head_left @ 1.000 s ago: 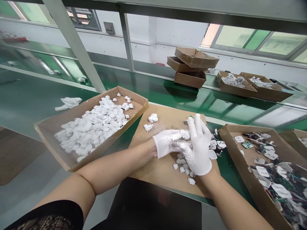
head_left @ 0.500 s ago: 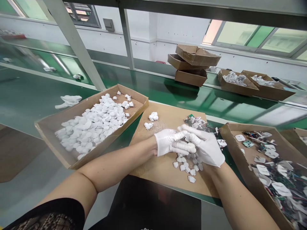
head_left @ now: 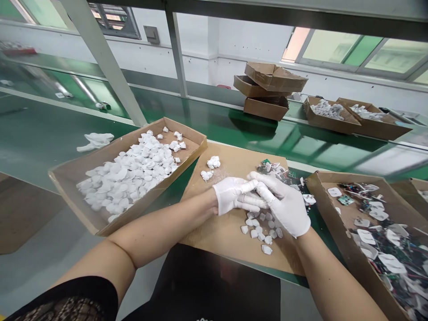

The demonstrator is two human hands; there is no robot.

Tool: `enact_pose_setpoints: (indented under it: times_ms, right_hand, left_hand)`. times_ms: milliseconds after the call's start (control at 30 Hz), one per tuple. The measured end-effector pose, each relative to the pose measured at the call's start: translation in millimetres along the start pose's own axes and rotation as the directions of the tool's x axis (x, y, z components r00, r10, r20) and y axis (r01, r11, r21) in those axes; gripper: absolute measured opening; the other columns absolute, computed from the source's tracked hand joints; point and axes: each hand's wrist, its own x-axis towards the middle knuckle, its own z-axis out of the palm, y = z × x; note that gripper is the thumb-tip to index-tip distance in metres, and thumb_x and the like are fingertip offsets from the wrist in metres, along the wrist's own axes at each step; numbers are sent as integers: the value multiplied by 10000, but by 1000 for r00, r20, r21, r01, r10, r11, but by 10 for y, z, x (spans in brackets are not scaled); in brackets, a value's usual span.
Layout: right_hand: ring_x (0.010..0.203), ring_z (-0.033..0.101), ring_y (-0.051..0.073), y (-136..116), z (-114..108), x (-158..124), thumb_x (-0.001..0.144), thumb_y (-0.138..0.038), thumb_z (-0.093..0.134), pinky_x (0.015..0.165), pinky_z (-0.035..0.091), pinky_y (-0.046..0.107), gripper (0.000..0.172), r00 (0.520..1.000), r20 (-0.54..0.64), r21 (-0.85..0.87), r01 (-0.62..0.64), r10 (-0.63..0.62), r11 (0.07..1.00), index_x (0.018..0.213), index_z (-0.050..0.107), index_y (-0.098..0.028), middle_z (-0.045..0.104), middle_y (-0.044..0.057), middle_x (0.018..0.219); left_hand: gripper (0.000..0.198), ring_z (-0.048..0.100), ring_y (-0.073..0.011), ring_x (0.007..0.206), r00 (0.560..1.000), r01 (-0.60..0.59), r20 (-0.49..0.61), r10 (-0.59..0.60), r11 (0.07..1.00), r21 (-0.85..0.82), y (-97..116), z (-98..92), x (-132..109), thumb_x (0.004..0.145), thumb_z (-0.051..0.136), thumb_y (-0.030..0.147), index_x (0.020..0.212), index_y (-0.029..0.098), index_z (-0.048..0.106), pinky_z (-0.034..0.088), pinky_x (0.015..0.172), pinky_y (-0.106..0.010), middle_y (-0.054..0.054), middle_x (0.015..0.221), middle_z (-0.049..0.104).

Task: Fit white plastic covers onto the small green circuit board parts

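Note:
Both hands wear white gloves and meet above a cardboard sheet (head_left: 207, 223). My left hand (head_left: 236, 195) has its fingers pressed against those of my right hand (head_left: 284, 200), which curls over from the right. Whatever lies between the fingertips is hidden. Just below them, small white rounded pieces (head_left: 259, 232) are scattered on the sheet. Two little clusters of white pieces (head_left: 213, 162) sit near the sheet's far left edge. Behind my right hand lies a heap of green circuit boards and white parts (head_left: 274, 169), partly covered by the hand.
To the left, an open cardboard tray (head_left: 190, 156) holds many white pieces. On the right another cardboard tray (head_left: 326, 225) is full of circuit boards, wires and white covers. Cardboard trays (head_left: 267, 107) are stacked beyond the green conveyor (head_left: 207, 113). A white cloth-like item (head_left: 96, 141) lies at left.
My fingers have closed nearer together, and my right hand has shifted slightly left and turned over more. Small items on the far left belt have moved left.

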Motion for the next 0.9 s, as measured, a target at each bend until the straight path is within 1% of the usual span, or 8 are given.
enact_pose_setpoints:
  times_ms: [100, 200, 367, 500, 633, 700, 833, 900]
  right_hand:
    - [1218, 630, 229, 16, 42, 0, 999, -419, 554, 1132, 466, 437, 311, 999, -37, -13, 28, -28, 1000, 1238, 724, -314, 710, 1, 1260]
    - [1199, 643, 244, 34, 21, 22, 936, -435, 638, 1086, 512, 433, 369, 999, 35, -33, 23, -22, 999, 1272, 704, -299, 706, 8, 1268]
    - [1108, 692, 238, 24, -47, 43, 907, -419, 659, 1042, 557, 417, 340, 996, 87, -9, 13, -12, 1000, 1217, 737, -303, 737, -1, 1198]
    - [1182, 665, 254, 26, -27, 41, 939, -438, 621, 1085, 533, 426, 350, 993, 115, 86, -50, 40, 995, 1228, 736, -276, 716, 12, 1250]
    - [1282, 595, 272, 78, 50, 35, 953, -451, 607, 1154, 454, 468, 393, 995, 95, 7, -27, 26, 1000, 1303, 691, -296, 665, 22, 1342]
    - [1336, 545, 293, 97, 89, 30, 935, -457, 639, 1179, 404, 509, 479, 995, 94, -31, 36, -33, 999, 1390, 619, -310, 605, 40, 1422]
    - [1409, 462, 330, 113, 146, 35, 853, -518, 743, 1154, 406, 554, 957, 990, 115, 35, 72, -76, 997, 1618, 208, -309, 433, 119, 1564]
    - [1451, 392, 347, 134, 166, 45, 849, -550, 731, 1179, 349, 585, 955, 992, 76, -66, 106, -101, 992, 1615, 230, -279, 394, 146, 1582]
  left_hand:
    - [445, 748, -267, 929, 999, 4, -40, -4, 1000, -1, 20, 5, -2, 801, 792, 469, 1024, 101, 680, 618, 815, -377, -183, 1056, 733]
    - [439, 749, -254, 905, 998, 28, -65, -27, 1000, 11, 40, 2, -11, 803, 787, 478, 988, 94, 684, 618, 807, -363, -181, 1020, 739]
    - [436, 758, -256, 841, 999, 53, -11, -52, 997, 65, 62, -2, -34, 767, 823, 460, 972, 99, 689, 619, 770, -352, -166, 959, 752]
    - [430, 759, -260, 832, 1000, 24, 2, -24, 996, 88, 102, -21, -50, 750, 840, 441, 970, 107, 681, 612, 772, -360, -155, 951, 751]
    - [497, 749, -264, 795, 997, 75, -17, -74, 997, 24, 148, -44, -55, 702, 852, 506, 943, 108, 679, 602, 757, -376, -128, 879, 735]
    - [526, 719, -211, 703, 997, 76, -36, -75, 997, 28, 157, -33, -55, 656, 874, 530, 901, 108, 680, 583, 689, -324, -96, 802, 709]
    - [543, 572, -83, 536, 993, 9, -115, 3, 995, 103, 167, 36, -61, 580, 924, 497, 852, 93, 685, 492, 564, -233, -51, 739, 660]
    - [557, 589, -95, 574, 988, 10, -156, 4, 996, 91, 176, 66, -71, 555, 932, 493, 855, 91, 689, 513, 595, -257, -73, 794, 676]
